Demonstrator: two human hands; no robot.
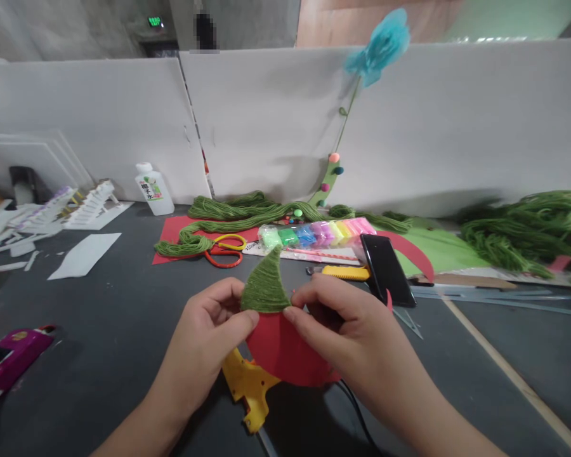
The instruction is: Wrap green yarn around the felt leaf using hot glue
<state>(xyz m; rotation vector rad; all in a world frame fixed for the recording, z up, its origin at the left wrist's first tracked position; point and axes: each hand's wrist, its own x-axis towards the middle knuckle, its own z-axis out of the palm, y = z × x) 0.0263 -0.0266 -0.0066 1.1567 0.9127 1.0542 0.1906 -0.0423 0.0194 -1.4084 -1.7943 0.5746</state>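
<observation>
A red paper cutout [285, 352] is held up in front of me, its pointed upper part covered by tight rows of green yarn [265, 285]. My left hand [207, 330] pinches the left edge where the yarn meets the bare red paper. On the opposite edge, at the same level, the thumb and fingers of my right hand [352, 317] are closed on the cutout. Beneath it lies a yellow glue gun [248, 384], partly hidden by the paper.
Behind my hands are scissors [224, 249], packs of coloured clay [307, 235], a yellow cutter [345, 273] and a black phone [387, 270]. Green yarn skeins [518, 222] lie right. A white bottle [155, 190] and blue flower [380, 47] stand by the partition [266, 114].
</observation>
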